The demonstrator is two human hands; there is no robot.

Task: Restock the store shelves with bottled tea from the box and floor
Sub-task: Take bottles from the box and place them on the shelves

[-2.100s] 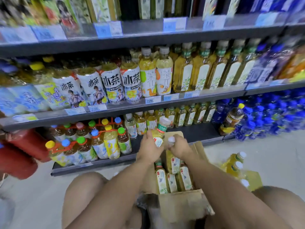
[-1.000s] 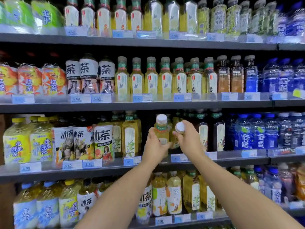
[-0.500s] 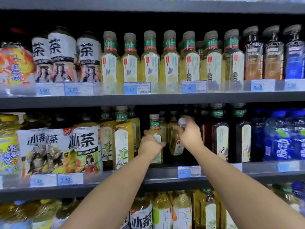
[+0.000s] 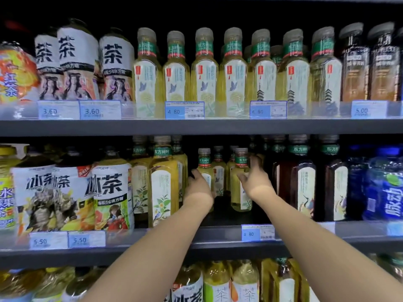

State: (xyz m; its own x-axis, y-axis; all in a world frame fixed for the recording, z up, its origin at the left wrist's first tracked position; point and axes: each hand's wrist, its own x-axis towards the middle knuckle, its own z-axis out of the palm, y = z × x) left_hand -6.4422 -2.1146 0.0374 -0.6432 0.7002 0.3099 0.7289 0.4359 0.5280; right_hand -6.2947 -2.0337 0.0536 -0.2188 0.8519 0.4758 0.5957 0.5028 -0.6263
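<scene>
Both my hands reach into a gap on the middle shelf (image 4: 152, 243). My left hand (image 4: 199, 188) grips the lower body of a small yellow tea bottle (image 4: 204, 164) with a green neck band, upright at the gap's left. My right hand (image 4: 256, 182) has its fingers spread beside a second small tea bottle (image 4: 239, 192). That bottle stands upright on the shelf, with my thumb touching its label. More small tea bottles (image 4: 218, 168) stand behind these two. The box and the floor are out of view.
Tall yellow tea bottles (image 4: 163, 186) border the gap on the left and dark tea bottles (image 4: 302, 184) on the right. The upper shelf (image 4: 196, 127) hangs close above, full of tea bottles. A 4.80 price tag (image 4: 257, 233) sits on the shelf edge below my right wrist.
I rose from the box with a bottle in each hand and reached into the middle shelf. The right bottle, tilted before, now stands upright and my right fingers have loosened from it.
</scene>
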